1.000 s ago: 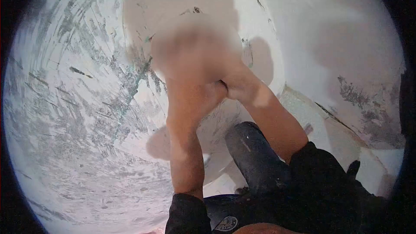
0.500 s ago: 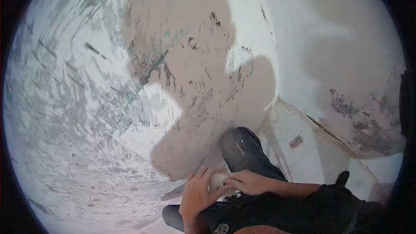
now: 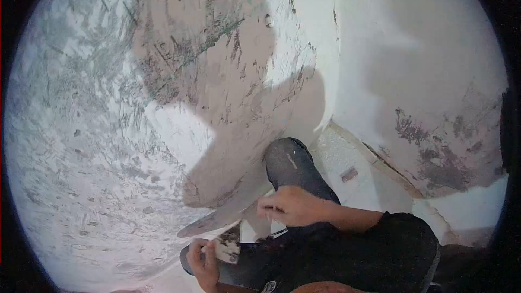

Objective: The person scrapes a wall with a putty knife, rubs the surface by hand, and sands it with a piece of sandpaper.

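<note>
Fingers [image 3: 196, 248] of the left hand [image 3: 205, 269] pinch a blotched sheet [image 3: 228, 246] at their two o'clock. Farther toward two, the right hand [image 3: 292, 206] half-curls, its hold unclear. At five from the sheet, a badge's [image 3: 269, 286] lettering is illegible.

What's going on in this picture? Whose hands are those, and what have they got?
There's no machine here, just a person's two bare hands. The camera is worn on their head, looking forward and down. The left hand holds a flat piece, pale with dark stains. The right hand is curled near a knee; I can't tell whether it holds anything. The pale wall has dark streaks and a big shadow. A small brownish patch shows on the floor.
</note>
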Tool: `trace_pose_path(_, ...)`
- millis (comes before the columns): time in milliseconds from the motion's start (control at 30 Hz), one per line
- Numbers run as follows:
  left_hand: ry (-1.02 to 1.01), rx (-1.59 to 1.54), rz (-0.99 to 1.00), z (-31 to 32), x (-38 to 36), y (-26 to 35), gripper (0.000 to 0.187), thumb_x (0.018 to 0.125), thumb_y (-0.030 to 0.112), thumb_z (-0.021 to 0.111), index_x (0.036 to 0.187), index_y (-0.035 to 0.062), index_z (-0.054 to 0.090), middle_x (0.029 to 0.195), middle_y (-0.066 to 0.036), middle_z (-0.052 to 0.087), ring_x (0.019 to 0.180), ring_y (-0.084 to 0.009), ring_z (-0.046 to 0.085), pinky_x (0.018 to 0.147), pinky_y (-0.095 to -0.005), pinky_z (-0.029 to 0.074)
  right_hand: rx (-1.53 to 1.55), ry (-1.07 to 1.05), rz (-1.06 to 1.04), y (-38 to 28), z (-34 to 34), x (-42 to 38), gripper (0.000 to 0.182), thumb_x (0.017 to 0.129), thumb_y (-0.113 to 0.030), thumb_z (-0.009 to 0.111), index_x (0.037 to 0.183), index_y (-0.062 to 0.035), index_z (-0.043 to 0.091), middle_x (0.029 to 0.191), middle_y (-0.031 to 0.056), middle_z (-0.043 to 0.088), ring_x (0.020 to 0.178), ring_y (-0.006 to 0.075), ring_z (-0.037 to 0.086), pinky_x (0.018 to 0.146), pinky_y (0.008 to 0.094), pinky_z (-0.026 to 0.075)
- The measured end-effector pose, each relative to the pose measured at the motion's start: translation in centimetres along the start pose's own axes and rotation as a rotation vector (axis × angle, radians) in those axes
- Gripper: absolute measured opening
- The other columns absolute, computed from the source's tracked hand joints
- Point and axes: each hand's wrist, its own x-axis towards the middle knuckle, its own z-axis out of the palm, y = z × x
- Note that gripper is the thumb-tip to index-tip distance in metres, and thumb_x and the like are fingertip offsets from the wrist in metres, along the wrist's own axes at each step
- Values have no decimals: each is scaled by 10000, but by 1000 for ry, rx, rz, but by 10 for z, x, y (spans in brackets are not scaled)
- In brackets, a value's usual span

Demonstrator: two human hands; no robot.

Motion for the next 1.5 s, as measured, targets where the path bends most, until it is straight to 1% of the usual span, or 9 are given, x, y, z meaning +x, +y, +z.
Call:
trace_pose_path(200,337,0,81,17,-3,-2,164,842,120,693,793,-8,602,706,-122,565,740,-271,509,694,-366,401,-212,451,-223,-1,-12,-4,240,923,-255,596,1065,-63,617,935,115,653,854,303,627,796,418,449)
trace_pose_path(400,173,47,228,56,3,29,182,838,123,680,748,-2,585,738,-129,578,747,-288,499,692,-399,375,-326,309,-557,-6,62,2,447,946,-360,577,1250,-35,541,1030,169,633,910,350,617,861,414,453)
trace_pose_path(633,80,-73,169,63,9,18,217,930,203,623,861,-2,635,679,-109,570,703,-265,523,721,-384,392,-16,-25,79,4,46,-8,475,960,-365,581,1297,-46,479,904,161,637,820,319,654,787,396,481)
trace_pose_path(767,222,-237,187,55,11,27,274,974,269,574,1009,1,617,828,-85,592,790,-200,542,795,-352,420,596,599,101,54,2,-3,446,989,-265,574,1353,-41,446,1202,131,565,1106,181,539,958,351,441)
trace_pose_path(1033,518,154,40,43,30,64,393,926,246,654,1255,60,549,1178,-134,595,1069,-287,546,907,-417,436,218,1155,-31,103,-114,26,749,948,-420,607,1522,-77,268,1375,201,462,1255,294,484,1078,391,358)
trace_pose_path(1200,717,537,320,42,71,29,612,933,415,619,1409,72,442,1475,-187,356,1362,-328,368,1069,-545,325,189,1164,-107,89,-131,51,799,939,-480,595,1542,-96,239,1187,178,509,1090,287,543,993,381,423)
trace_pose_path(1233,659,575,194,35,76,18,799,890,471,653,1511,126,286,1600,-184,84,1482,-368,97,1147,-614,171,73,1202,-94,97,-133,58,851,919,-613,529,1546,-114,242,1062,155,494,957,274,560,867,378,472)
trace_pose_path(1467,801,662,272,55,112,19,965,837,406,736,1542,75,167,1603,-224,63,1487,-363,73,1195,-525,99,-73,1284,43,98,-150,70,940,860,-780,402,1530,-126,310,919,107,435,785,209,459,676,359,442)
trace_pose_path(1500,764,505,334,56,106,31,992,792,472,772,1502,16,249,1511,-227,307,1395,-347,312,1153,-480,236,-123,1390,-15,106,-155,76,942,854,-781,421,1513,-111,348,868,75,416,712,185,394,602,332,406)
